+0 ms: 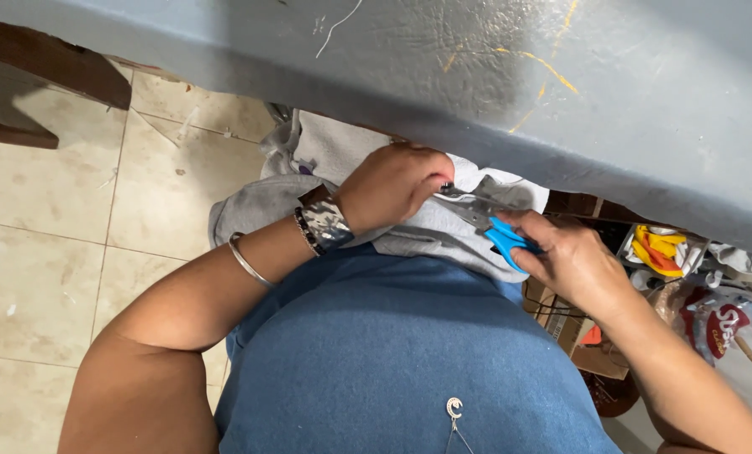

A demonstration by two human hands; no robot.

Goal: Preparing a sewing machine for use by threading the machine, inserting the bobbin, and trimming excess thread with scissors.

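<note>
Grey desk (628,76) across the top, surface creased and scuffed, front edge slanting down toward the right. On it, a white thread (338,25) near the far edge, yellow threads (544,63) toward the right. Below the front edge, grey cloth (430,227) bunched on the lap. Beige tiled floor (48,219) at left, small white scraps (182,126) scattered over it.

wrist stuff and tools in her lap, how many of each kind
bangle: 1
beaded bracelet: 1
wide metal cuff: 1
blue-handled pliers: 1
total: 4
All wrist pieces sit on the left hand; the right hand holds the pliers.
</note>
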